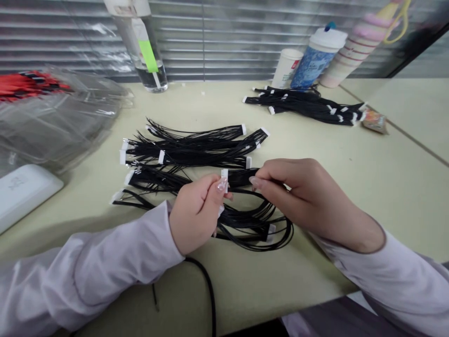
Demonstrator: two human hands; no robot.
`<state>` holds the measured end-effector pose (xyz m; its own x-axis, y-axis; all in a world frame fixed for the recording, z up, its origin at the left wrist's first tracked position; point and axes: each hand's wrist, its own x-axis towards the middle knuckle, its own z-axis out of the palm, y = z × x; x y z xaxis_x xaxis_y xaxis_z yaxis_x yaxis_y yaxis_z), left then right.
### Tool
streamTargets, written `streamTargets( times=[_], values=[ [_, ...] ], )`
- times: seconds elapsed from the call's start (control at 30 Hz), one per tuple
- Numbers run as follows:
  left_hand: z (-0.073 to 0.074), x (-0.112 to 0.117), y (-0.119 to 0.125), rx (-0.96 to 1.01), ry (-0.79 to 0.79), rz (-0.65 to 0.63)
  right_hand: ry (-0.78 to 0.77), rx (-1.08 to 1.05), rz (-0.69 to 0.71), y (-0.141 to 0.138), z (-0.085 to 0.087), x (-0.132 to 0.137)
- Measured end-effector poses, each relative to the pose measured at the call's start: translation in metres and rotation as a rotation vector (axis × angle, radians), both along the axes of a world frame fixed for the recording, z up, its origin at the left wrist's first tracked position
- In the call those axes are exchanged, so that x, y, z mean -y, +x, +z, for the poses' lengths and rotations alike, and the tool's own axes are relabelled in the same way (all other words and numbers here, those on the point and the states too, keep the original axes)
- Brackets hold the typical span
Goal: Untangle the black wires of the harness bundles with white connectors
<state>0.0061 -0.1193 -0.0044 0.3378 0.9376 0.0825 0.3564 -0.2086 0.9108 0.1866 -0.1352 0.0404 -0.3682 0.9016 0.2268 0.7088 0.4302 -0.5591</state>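
Observation:
My left hand [197, 211] pinches the white connector [224, 174] at the end of a black wire harness [252, 227]. My right hand [308, 199] is closed on the same harness's black wires just right of the connector. The harness loops down under both hands onto the table. A pile of similar black harnesses with white connectors [189, 150] lies just beyond my hands.
A second bundle of black harnesses [308, 105] lies at the back right, by three cups [315, 58]. A clear bottle [145, 51] stands at the back. Clear plastic bags [56, 121] and red wires [24, 84] lie left, above a white device [21, 192]. A black cable [208, 290] runs off the table's [386, 178] front edge.

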Motion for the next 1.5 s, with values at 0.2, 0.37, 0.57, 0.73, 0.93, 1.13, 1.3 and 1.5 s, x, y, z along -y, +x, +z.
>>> streamTargets(
  times=[0.2,0.37,0.57,0.73,0.93,1.13,1.3,1.5],
  values=[
    [0.003,-0.002,-0.002,-0.122,0.113,-0.112,0.079,-0.04,0.089,-0.01,-0.011,-0.002],
    [0.005,-0.002,-0.002,-0.147,0.119,-0.116,0.085,-0.094,0.074,-0.015,-0.017,-0.001],
    [0.003,-0.001,0.001,-0.055,-0.018,-0.07,-0.021,-0.1,0.01,-0.011,-0.012,-0.003],
    [-0.003,-0.01,0.004,0.113,-0.227,0.18,-0.225,-0.005,-0.067,0.014,-0.006,-0.012],
    [-0.005,-0.017,0.005,0.264,-0.332,0.287,-0.394,-0.117,-0.042,0.023,-0.011,-0.016],
    [0.0,-0.02,0.003,0.346,-0.443,0.258,-0.476,-0.299,-0.092,0.024,-0.011,-0.021],
    [0.001,-0.02,0.003,0.363,-0.467,0.267,-0.436,-0.282,-0.087,0.023,-0.019,-0.025],
    [-0.005,-0.02,0.006,0.41,-0.391,0.316,0.146,-0.047,-0.3,0.014,0.001,-0.001]
  ],
)
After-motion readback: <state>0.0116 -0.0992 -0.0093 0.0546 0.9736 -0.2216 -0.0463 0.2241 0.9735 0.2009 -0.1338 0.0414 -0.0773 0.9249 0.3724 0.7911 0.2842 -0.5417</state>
